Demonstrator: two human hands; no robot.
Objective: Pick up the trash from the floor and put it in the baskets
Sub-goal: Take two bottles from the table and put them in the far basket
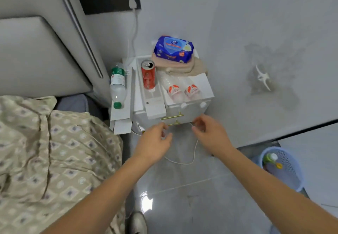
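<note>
Both my hands are raised in front of a white nightstand (190,106). A thin white cable (193,153) hangs in a loop between them. My left hand (155,140) pinches one end of it with curled fingers. My right hand (210,133) pinches the other end near the brass drawer handles. A blue mesh basket (290,175) stands on the floor at the right, with a green-capped bottle and other trash inside.
On the nightstand stand a red can (148,76), two clear bottles (181,89), a blue wipes pack (173,50) on folded cloth, and a green-labelled bottle (118,84). A bed with a patterned quilt (54,151) fills the left. Glossy grey floor tiles (192,197) lie below.
</note>
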